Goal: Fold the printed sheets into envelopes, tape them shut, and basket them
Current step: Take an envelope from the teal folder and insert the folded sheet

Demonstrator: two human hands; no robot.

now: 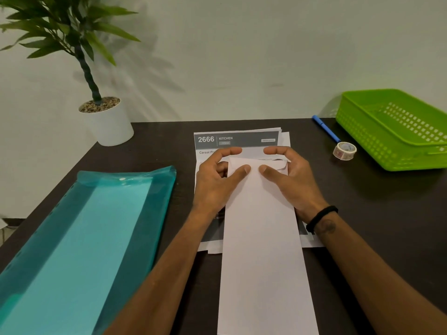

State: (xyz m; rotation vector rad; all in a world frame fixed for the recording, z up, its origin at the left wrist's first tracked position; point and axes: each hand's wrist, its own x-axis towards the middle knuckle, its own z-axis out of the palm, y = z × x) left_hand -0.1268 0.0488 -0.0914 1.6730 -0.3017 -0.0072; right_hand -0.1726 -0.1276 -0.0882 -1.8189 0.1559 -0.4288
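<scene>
Folded lengthwise, the white sheet point(262, 238) is being pinned atop the printed stack point(237, 141) by both hands, left hand point(219, 180) and right hand point(287, 176), thumbs and curled fingers pinching its far edge (presumably to start a crease); right of the stack, tape point(344, 151) and basket point(396, 131) are being kept handy.

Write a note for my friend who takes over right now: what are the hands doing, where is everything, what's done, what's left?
Left hand and right hand: both pinch the far end of the folded sheet, thumbs on top.
The sheet lies lengthwise on the printed stack, mid-table.
Tape and pen lie right of the stack, beside the green basket; no envelope shows in it.
Done: sheet folded into a long strip.
Left: finish folding, tape shut, basket it, then the other sheets.
</scene>
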